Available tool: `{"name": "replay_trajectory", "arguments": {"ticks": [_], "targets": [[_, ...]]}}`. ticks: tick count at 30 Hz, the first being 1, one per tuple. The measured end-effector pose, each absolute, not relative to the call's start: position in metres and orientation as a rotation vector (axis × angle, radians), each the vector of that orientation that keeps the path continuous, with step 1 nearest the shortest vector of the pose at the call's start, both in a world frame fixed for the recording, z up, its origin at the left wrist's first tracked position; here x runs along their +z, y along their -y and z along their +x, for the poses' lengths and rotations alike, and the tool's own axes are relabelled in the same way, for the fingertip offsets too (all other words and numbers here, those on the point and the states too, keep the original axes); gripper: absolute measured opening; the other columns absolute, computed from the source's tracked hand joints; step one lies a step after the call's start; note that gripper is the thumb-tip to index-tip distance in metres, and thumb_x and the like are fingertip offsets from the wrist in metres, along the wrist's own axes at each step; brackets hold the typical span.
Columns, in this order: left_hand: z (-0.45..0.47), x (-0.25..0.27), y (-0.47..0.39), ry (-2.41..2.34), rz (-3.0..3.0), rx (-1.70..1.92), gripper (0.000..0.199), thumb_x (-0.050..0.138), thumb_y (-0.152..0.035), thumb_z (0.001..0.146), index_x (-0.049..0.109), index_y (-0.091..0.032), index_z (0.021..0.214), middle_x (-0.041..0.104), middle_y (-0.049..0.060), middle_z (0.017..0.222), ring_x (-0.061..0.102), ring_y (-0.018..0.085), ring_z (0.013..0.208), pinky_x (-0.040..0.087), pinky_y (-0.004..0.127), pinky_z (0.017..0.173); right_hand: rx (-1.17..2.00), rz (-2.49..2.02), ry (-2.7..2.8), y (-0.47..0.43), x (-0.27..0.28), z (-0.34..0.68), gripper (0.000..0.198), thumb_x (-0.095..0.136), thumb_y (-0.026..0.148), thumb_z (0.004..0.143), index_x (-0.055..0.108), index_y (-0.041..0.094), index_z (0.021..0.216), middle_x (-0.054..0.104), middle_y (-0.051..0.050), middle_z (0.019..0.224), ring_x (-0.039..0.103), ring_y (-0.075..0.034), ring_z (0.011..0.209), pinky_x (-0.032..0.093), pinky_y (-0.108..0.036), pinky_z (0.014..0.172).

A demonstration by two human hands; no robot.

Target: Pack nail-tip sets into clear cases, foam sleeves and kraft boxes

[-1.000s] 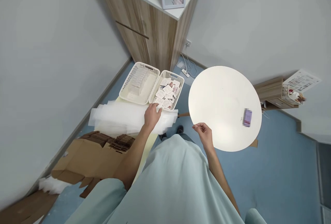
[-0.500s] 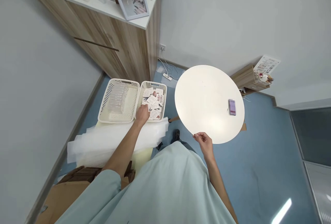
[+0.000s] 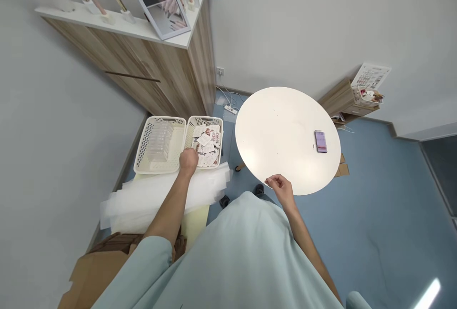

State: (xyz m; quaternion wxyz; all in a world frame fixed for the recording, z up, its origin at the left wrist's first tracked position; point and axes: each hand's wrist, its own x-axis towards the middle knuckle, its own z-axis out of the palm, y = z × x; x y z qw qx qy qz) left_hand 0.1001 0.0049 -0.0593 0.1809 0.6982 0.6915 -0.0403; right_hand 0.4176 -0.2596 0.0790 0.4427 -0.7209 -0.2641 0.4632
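My left hand (image 3: 188, 160) is closed in a fist over the adjoining rims of two white plastic baskets. Its fingertips are hidden, so I cannot tell whether it grips a rim or something small. The smaller basket (image 3: 222, 144) contains many small printed cards (image 3: 207, 143). In the larger basket (image 3: 140, 149), clear plastic cases (image 3: 159, 141) stand in a row. My right hand (image 3: 282, 190) is at the near edge of a round white table (image 3: 278, 128), thumb and forefinger pinched together. Anything between those fingers is too small to name.
A purple phone-like item (image 3: 320, 142) lies on the table's right side. White foam-like sheets (image 3: 207, 187) are stacked below the baskets, with cardboard (image 3: 96, 271) nearer me. A wood-grain cabinet (image 3: 171, 75) stands behind. A power strip (image 3: 230, 109) with cables lies on the floor.
The view has shifted slightly. My left hand has moved a little left, from the smaller basket's inner side to over the rims. My right hand stays pinched at the table edge.
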Motion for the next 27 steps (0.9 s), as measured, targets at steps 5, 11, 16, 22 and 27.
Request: {"name": "replay_trajectory", "arguments": {"ticks": [5, 11, 16, 22, 27], "targets": [[0.116, -0.02, 0.011, -2.124, 1.838, 0.206, 0.038, 0.048, -0.026, 0.099, 0.079, -0.006, 0.11, 0.077, 0.026, 0.113, 0.073, 0.037, 0.105, 0.052, 0.044, 0.094, 1.202, -1.74, 0.728, 0.25, 0.069, 0.459, 0.038, 0.081, 0.059, 0.082, 0.071, 0.024, 0.091, 0.08, -0.007, 0.09, 0.077, -0.03, 0.102, 0.056, -0.047, 0.101], [0.194, 0.014, 0.055, -1.882, 1.501, 0.59, 0.028, 0.064, -0.038, 0.092, 0.081, -0.016, 0.097, 0.082, 0.013, 0.095, 0.076, 0.031, 0.098, 0.055, 0.043, 0.097, 1.296, -1.671, 0.859, 0.231, 0.07, 0.516, 0.033, 0.078, 0.056, 0.085, 0.071, 0.024, 0.091, 0.08, -0.006, 0.09, 0.076, -0.028, 0.102, 0.055, -0.047, 0.103], [0.291, 0.03, 0.108, -1.38, 1.159, 0.648, 0.048, 0.083, -0.061, 0.075, 0.079, -0.016, 0.091, 0.081, 0.011, 0.088, 0.076, 0.027, 0.088, 0.061, 0.04, 0.085, 1.379, -1.59, 0.901, 0.228, 0.066, 0.562, 0.035, 0.077, 0.059, 0.086, 0.072, 0.024, 0.091, 0.079, -0.006, 0.093, 0.076, -0.027, 0.098, 0.058, -0.046, 0.098], [0.386, 0.047, 0.146, -1.148, 1.148, 0.47, 0.055, 0.084, -0.071, 0.073, 0.078, -0.018, 0.088, 0.078, 0.009, 0.082, 0.075, 0.025, 0.083, 0.061, 0.04, 0.084, 1.479, -1.561, 0.844, 0.241, 0.039, 0.618, 0.044, 0.08, 0.065, 0.083, 0.074, 0.023, 0.096, 0.077, -0.006, 0.09, 0.077, -0.025, 0.088, 0.061, -0.044, 0.09], [0.427, 0.049, 0.15, -1.111, 1.095, 0.454, 0.054, 0.085, -0.069, 0.074, 0.077, -0.017, 0.09, 0.075, 0.007, 0.079, 0.072, 0.023, 0.079, 0.058, 0.037, 0.081, 1.533, -1.484, 0.804, 0.252, 0.032, 0.65, 0.048, 0.08, 0.069, 0.082, 0.071, 0.023, 0.088, 0.074, -0.005, 0.081, 0.074, -0.023, 0.083, 0.061, -0.04, 0.084]]}}
